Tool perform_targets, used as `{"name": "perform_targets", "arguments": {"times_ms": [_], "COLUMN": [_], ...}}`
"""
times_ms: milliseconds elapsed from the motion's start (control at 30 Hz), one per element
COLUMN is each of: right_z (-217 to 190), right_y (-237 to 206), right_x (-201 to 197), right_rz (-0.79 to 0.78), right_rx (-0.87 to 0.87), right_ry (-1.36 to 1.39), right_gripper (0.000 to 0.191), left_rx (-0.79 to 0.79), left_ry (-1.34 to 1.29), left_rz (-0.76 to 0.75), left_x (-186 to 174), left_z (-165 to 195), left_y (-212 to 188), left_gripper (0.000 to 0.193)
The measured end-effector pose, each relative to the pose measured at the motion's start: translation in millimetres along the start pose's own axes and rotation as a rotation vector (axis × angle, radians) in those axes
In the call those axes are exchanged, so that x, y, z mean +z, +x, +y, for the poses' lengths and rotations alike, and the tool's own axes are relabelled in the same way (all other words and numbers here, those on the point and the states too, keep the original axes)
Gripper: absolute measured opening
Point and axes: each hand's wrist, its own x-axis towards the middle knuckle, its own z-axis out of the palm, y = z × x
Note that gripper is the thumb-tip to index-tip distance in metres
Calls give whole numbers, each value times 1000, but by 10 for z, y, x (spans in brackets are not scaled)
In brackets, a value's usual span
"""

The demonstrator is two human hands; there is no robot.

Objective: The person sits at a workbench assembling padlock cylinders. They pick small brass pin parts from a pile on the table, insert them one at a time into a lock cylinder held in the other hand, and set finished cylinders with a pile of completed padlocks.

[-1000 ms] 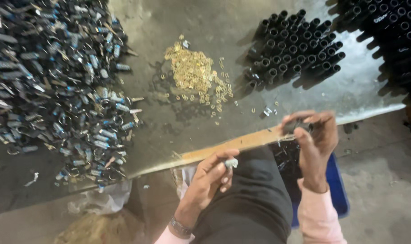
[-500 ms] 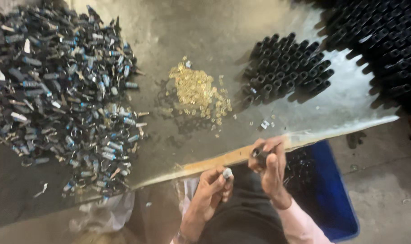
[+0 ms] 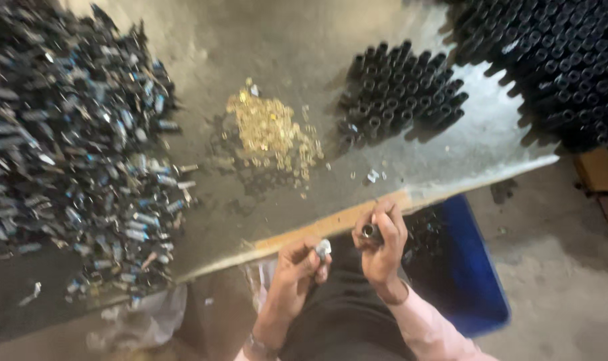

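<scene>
My left hand (image 3: pixel 297 267) pinches a small silvery metal piece (image 3: pixel 323 249) between thumb and fingers, just below the table's front edge. Beside it, my right hand (image 3: pixel 383 244) is closed around a short black tube (image 3: pixel 369 232) with its open end facing up. The two hands are close together over my lap, a few centimetres apart. On the grey table (image 3: pixel 290 53) above them lies a heap of small brass-coloured bits (image 3: pixel 269 134).
A large pile of dark and bluish metal parts (image 3: pixel 70 147) fills the table's left. Upright black tubes stand in a cluster (image 3: pixel 397 90) and a bigger mass (image 3: pixel 551 60) at the right. A blue bin (image 3: pixel 471 267) with black tubes sits by my right leg.
My right hand has come left and down from the table edge with the black tube, closing toward my left hand. The view has shifted; the left hand has hardly moved.
</scene>
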Motion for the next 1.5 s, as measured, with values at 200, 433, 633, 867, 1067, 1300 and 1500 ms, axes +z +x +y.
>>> {"name": "perform_targets", "arguments": {"times_ms": [200, 433, 633, 867, 1067, 1300, 1500], "right_z": [-17, -4, 66, -38, -310, -292, -218], "right_y": [65, -18, -102, -183, -170, -111, 20], "right_x": [-64, -9, 24, -34, -94, -286, -168], "right_rz": [-88, -116, -133, -180, -256, -246, -241], "right_rx": [137, 176, 58, -124, -194, -63, 41], "right_ry": [152, 50, -141, -591, -919, -1072, -1032], "right_gripper": [22, 21, 17, 20, 21, 17, 19], "left_rx": [-41, 115, 185, 614, 695, 577, 336], "left_ry": [69, 307, 605, 1288, 1486, 1479, 1307], "left_rz": [171, 149, 204, 239, 69, -15, 48], "left_x": [41, 105, 218, 474, 661, 558, 403], "left_z": [-41, 33, 152, 176, 321, 275, 274], "left_y": [-15, -94, -68, -59, -62, 36, 131], "left_gripper": [19, 19, 13, 12, 13, 13, 10]}}
